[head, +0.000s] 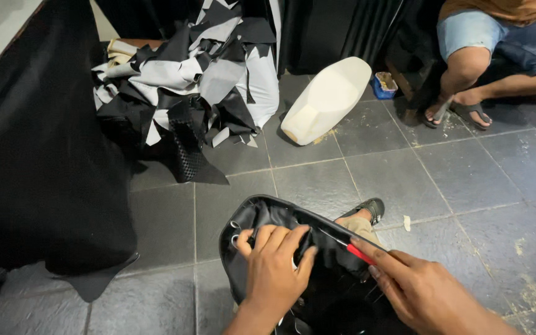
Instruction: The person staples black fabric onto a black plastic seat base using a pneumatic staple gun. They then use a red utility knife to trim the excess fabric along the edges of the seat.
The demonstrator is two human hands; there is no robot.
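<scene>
Left hand: fingers spread, pressing black cover onto seat base, which rests over the person's lap.
Right hand: gripping red-handled tool, tip at the base's rim.
Risk: tip likely to slip toward left fingers, or tear the cover.
Around: sandalled foot; foam seat and scrap pile on floor, well apart; seated person's legs far right.

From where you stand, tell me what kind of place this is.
Probably a small upholstery workshop, likely for motorcycle seats. A bare foam seat cushion lies on the tiled floor beside a heap of black and white cover scraps, and the hands work on a black seat base with a red-handled tool.
</scene>
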